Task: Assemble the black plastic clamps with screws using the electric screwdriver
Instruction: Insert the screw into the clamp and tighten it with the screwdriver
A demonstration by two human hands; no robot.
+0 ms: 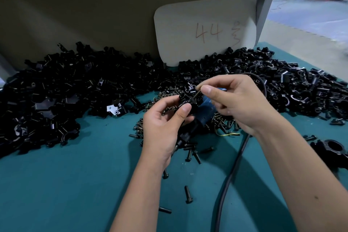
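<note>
My left hand (165, 122) grips a black plastic clamp (185, 100) between thumb and fingers above the teal mat. My right hand (235, 100) pinches a thin dark screw (197, 93) between thumb and forefinger, its tip angled down toward the top of the clamp. Beneath both hands lies the electric screwdriver (204, 113), blue-bodied with a black nose, partly hidden by my fingers. Its black cable (233, 167) runs toward the near edge.
Large heaps of black clamp parts (75, 90) spread along the back, left and right (301, 88). Loose screws (188, 194) scatter on the teal mat (75, 184). A white board marked 44 (205, 28) leans at the back. An assembled clamp (331, 147) lies at the right.
</note>
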